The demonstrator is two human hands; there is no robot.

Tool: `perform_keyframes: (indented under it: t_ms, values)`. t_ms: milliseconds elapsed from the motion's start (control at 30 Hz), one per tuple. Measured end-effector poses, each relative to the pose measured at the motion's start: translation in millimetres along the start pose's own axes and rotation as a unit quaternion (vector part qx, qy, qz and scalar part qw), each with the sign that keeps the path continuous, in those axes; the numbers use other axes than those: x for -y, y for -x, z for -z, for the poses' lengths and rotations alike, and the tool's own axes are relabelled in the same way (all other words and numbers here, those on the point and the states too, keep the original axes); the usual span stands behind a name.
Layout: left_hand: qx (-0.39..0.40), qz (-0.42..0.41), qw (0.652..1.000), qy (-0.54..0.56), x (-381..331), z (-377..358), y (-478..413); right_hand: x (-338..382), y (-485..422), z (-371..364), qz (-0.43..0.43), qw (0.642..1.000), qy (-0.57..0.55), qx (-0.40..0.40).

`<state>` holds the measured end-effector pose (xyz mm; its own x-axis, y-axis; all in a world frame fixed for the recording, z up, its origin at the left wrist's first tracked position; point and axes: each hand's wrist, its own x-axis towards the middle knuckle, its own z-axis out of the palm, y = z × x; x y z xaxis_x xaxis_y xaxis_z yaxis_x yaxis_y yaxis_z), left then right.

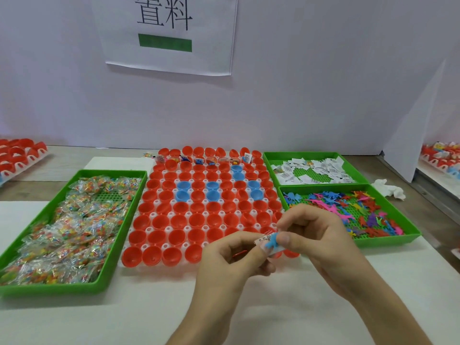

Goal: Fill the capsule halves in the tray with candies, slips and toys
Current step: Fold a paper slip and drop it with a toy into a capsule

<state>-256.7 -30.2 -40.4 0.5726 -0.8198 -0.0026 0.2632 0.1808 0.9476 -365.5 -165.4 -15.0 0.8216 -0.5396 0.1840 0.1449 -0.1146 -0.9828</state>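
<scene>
Progress: only the halves (199, 160) farthest from your hands are filled. Your left hand (231, 260) and right hand (321, 235) together pinch a slip (261, 239) and toy (272, 242); nearer ones sit empty.

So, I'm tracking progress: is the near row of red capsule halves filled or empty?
Empty where visible: the near-row red plastic capsule halves show bare insides; the rightmost ones are hidden.

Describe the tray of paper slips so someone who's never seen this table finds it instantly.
Start at the big capsule tray of red and blue halves mid-table. Two green trays sit to its right; the slip tray is the farther one, near the wall. It holds white printed slips, whereas the toy tray in front holds colourful figures.
</scene>
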Motion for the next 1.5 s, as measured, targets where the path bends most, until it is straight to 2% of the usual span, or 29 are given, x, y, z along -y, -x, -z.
perform_keyframes:
  t_ms: [333,500,633,800,900,1100,1300,1500]
  values:
    - [0.014,0.044,0.996,0.081,1,-3,2,2,0,3,0.017,0.999,0.036,-0.016]
    - [0.018,0.023,0.999,0.042,2,-2,2,3,2,5,0.038,0.997,0.065,-0.034]
    - [-0.007,0.004,1.0,0.002,1,1,0,5,3,5,0.06,0.994,0.081,-0.036]
    - [-0.01,-0.013,0.999,-0.031,0,0,0,10,5,8,0.059,0.997,0.057,0.0]
    - [-0.002,-0.017,0.999,-0.032,1,-1,0,9,4,6,0.073,0.992,0.107,0.0]
    - [0.036,0.018,0.999,0.009,0,2,-1,6,3,9,0.085,0.987,0.134,0.001]
    - [0.031,-0.039,0.996,-0.071,0,3,-1,1,2,9,0.093,0.98,0.175,-0.018]
    - [-0.038,-0.088,0.991,-0.089,2,2,0,-2,4,0,0.067,0.988,0.139,-0.006]
